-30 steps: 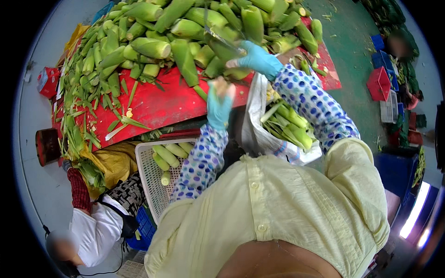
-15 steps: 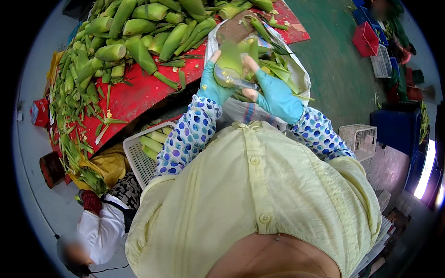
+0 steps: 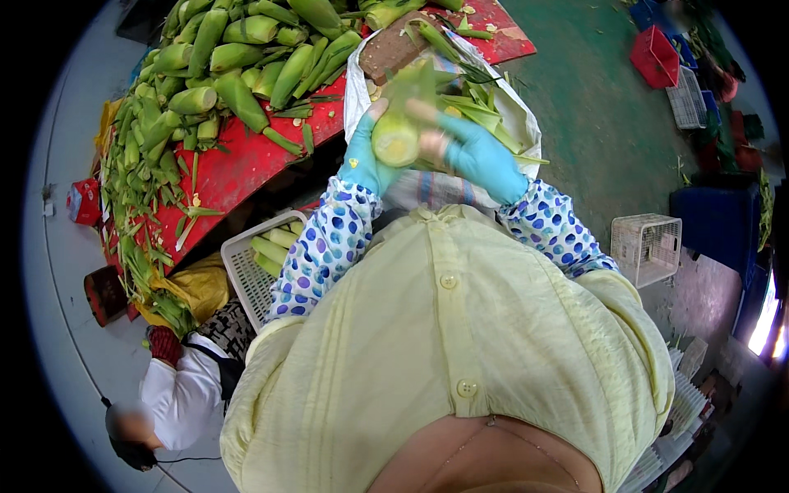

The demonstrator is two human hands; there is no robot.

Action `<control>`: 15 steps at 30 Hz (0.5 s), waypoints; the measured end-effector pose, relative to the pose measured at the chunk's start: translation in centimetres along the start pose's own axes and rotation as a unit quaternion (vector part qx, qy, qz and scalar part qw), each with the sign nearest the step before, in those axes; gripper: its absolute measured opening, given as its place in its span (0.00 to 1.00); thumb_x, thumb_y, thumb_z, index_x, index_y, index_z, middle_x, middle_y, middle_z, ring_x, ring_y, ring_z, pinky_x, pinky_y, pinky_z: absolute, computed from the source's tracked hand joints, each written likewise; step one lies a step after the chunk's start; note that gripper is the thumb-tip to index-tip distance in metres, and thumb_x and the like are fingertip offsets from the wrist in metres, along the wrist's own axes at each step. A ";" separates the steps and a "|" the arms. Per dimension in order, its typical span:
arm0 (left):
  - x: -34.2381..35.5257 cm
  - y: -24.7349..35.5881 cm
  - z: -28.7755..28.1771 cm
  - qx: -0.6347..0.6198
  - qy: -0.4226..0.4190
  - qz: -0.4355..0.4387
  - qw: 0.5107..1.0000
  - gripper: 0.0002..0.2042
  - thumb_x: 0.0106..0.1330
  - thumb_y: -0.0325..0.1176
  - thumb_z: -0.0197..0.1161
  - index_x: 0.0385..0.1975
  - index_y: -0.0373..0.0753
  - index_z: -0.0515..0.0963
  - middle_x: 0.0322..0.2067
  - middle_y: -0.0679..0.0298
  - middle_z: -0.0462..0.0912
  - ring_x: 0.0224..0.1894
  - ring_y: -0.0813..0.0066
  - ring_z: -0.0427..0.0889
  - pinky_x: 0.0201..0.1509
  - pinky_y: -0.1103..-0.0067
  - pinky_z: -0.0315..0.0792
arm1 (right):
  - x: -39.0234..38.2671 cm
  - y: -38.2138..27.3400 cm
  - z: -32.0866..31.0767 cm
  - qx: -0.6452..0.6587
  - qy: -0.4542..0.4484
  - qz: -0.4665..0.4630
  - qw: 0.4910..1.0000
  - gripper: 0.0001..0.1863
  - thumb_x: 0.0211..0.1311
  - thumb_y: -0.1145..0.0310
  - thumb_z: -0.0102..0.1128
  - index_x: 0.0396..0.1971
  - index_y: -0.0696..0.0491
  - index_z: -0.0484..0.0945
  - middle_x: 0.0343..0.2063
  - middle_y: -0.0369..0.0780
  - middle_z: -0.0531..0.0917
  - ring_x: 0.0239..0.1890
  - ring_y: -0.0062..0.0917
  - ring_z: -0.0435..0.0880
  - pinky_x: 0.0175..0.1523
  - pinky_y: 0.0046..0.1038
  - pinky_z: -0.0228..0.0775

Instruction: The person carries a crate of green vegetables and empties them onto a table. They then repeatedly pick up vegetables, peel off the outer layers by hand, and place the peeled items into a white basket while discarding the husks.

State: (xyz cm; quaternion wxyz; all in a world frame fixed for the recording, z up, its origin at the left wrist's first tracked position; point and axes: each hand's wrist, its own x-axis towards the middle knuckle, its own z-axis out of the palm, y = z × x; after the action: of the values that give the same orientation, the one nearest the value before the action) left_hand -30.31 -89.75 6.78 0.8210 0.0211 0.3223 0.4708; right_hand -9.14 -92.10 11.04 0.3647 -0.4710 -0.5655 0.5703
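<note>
My left hand [image 3: 370,156], in a teal fingerless-tipped glove, is closed around an ear of corn [image 3: 396,141] in green husk. The ear's pale cut base faces me, and its upper part is blurred. My right hand [image 3: 485,160], gloved the same way, is at the ear's right side. Its fingertips are smeared by motion, so I cannot make out what they hold. Below and beyond both hands gapes a white woven sack [image 3: 530,123] with stripped green husks [image 3: 477,111] inside. A brown block [image 3: 393,48] lies at the sack's far rim.
Unpeeled corn [image 3: 240,99] is heaped on a red table [image 3: 234,177] at the left. A white crate [image 3: 246,275] holding peeled-looking ears [image 3: 275,246] stands by my left forearm. Another person [image 3: 185,386] works at lower left. On the right are a white crate [image 3: 645,246] and a red basket [image 3: 655,56].
The metal, knife-like tool seen at the ear's base is no longer visible. My right hand has shifted slightly left and up along the ear. The left hand keeps its hold.
</note>
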 end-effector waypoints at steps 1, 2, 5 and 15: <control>-0.5 0.6 -0.8 0.057 0.001 -0.037 0.998 0.29 0.74 0.52 0.57 0.67 0.38 0.71 0.59 0.46 0.79 0.51 0.50 0.85 0.53 0.60 0.84 | 0.1 -0.3 -0.3 0.088 0.022 0.076 0.993 0.28 0.75 0.47 0.58 0.63 0.51 0.75 0.38 0.37 0.86 0.33 0.20 0.84 0.37 0.21 0.76; -1.6 1.0 -1.7 0.050 -0.036 -0.056 0.997 0.30 0.74 0.53 0.57 0.69 0.38 0.69 0.61 0.44 0.77 0.52 0.49 0.85 0.52 0.59 0.84 | 1.1 0.1 -2.1 0.109 0.118 0.068 0.985 0.24 0.75 0.50 0.59 0.60 0.50 0.77 0.32 0.33 0.83 0.26 0.15 0.78 0.31 0.17 0.68; -3.7 2.7 -5.1 -0.004 -0.117 -0.098 0.988 0.38 0.74 0.58 0.54 0.75 0.38 0.60 0.69 0.39 0.65 0.54 0.44 0.82 0.52 0.59 0.84 | 4.4 4.5 -9.4 0.077 0.183 0.012 0.980 0.24 0.73 0.51 0.62 0.59 0.52 0.78 0.26 0.30 0.81 0.20 0.12 0.73 0.26 0.16 0.64; -1.5 2.0 -3.9 -0.139 -0.095 -0.050 0.984 0.38 0.68 0.63 0.57 0.70 0.41 0.68 0.63 0.45 0.74 0.58 0.50 0.80 0.55 0.60 0.81 | 0.5 0.0 -1.2 -0.282 -0.044 -0.041 0.958 0.48 0.71 0.43 0.59 0.81 0.43 0.43 0.45 0.52 0.83 0.42 0.39 0.84 0.50 0.36 0.75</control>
State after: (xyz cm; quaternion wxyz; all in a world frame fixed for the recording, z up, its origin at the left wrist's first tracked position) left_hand -34.47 -90.90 5.17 0.8651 -0.0647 0.1749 0.4657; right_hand -8.14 -91.30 11.06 0.2148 -0.5053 -0.7379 0.3925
